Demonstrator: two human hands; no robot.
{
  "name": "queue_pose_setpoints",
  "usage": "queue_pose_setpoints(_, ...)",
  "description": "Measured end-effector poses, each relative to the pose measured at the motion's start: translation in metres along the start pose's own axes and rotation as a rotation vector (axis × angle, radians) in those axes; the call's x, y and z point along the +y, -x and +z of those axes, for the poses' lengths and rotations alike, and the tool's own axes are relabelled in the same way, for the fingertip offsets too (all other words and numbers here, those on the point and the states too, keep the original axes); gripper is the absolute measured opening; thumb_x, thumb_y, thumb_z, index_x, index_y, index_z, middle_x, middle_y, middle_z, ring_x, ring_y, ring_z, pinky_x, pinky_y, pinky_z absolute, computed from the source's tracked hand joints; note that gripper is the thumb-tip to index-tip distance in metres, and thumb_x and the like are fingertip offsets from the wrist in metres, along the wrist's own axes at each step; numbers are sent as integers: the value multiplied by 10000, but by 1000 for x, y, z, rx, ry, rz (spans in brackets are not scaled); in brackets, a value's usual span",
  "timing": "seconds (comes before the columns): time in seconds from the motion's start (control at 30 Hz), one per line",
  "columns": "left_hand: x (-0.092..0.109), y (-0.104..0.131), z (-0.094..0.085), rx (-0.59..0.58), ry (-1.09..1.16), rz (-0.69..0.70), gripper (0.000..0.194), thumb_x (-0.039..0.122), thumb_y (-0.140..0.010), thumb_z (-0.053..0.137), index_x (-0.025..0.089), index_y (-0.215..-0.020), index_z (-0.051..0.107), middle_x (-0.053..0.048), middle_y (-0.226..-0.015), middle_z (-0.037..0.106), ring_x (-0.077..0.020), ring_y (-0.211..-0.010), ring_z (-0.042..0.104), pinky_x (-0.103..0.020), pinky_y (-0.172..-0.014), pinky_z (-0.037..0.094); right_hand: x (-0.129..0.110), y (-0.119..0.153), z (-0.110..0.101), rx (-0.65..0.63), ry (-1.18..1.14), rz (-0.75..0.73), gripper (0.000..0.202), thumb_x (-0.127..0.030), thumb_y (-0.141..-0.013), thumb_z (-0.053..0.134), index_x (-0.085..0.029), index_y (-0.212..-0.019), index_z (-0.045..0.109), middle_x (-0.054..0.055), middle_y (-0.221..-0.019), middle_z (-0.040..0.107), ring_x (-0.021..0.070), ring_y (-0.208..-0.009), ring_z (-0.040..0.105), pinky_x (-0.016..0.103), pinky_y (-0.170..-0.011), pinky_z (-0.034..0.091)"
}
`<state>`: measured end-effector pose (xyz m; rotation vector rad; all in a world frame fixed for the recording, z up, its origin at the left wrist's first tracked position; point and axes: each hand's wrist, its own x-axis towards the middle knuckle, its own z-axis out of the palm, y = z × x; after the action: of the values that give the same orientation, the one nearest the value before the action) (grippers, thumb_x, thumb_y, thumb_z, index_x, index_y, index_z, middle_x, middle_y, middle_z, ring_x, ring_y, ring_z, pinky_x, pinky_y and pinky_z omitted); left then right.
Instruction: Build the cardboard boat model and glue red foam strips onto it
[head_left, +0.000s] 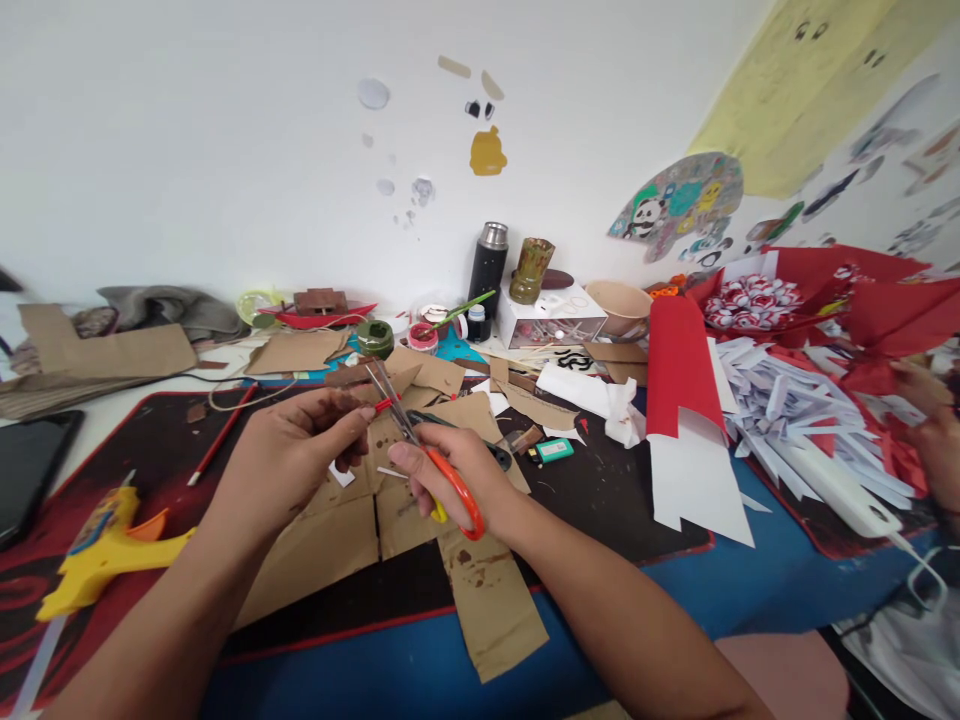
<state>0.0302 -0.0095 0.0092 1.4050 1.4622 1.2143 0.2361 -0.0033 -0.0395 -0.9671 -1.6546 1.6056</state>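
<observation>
In my left hand [289, 450], thumb and fingertips pinch a small red strip [387, 403], its exact kind too small to make out. My right hand [469, 470] grips a pair of scissors [465, 497] with orange and yellow handles. Their slightly parted blades point up and away from me, right at the red strip's end. Below both hands lie brown cardboard pieces [330, 540], one with dark stains. A small white paper scrap [342, 474] is beside my left fingers.
On the left lie a yellow glue gun [105, 560], a red pencil [223, 435] and a black phone [37, 470]. Paint jars [375, 338], a black flask [489, 275] and a lighter [551, 451] stand or lie beyond. Right are red paper [679, 360], white strips [795, 410] and another person's hand [926, 420].
</observation>
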Motion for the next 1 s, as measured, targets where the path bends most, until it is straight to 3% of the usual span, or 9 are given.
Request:
queue_pose_setpoints(0.5, -2, -3, -2, 9, 43, -60, 385, 575, -689, 881, 225, -650, 726, -9, -571, 670, -148, -484, 578, -270, -486, 493, 1, 1, 1, 66, 58, -13, 522, -667, -996, 757, -249, -773, 539, -46, -586, 578, 132, -434, 559, 253, -435, 431)
queue_pose_setpoints(0.77, -9, -10, -13, 166, 206, -40, 317, 472, -664, 925, 209, -696, 752, -5, -606, 684, -146, -551, 594, -265, -543, 483, -3, -9, -3, 78, -12, 36, 554, -747, -954, 732, -235, -818, 569, -59, -538, 565, 119, -401, 521, 223, -401, 388)
queue_pose_setpoints(0.9, -8, -11, -22, 237, 323, 38, 227, 375, -756, 895, 216, -719, 737, 12, -636, 682, -134, -581, 588, -263, -580, 480, -9, -7, -4, 19, 130, 45, 544, -713, -979, 737, -239, -786, 554, -54, -566, 571, 127, -433, 551, 240, -448, 410)
queue_pose_setpoints(1.0, -6, -9, -26, 300, 380, 86, 198, 344, -820, 864, 223, -748, 724, 29, -654, 672, -126, -600, 572, -264, -600, 473, -13, -7, -4, -45, 429, -7, 577, -708, -993, 735, -233, -721, 552, -31, -576, 577, 140, -483, 540, 268, -502, 383)
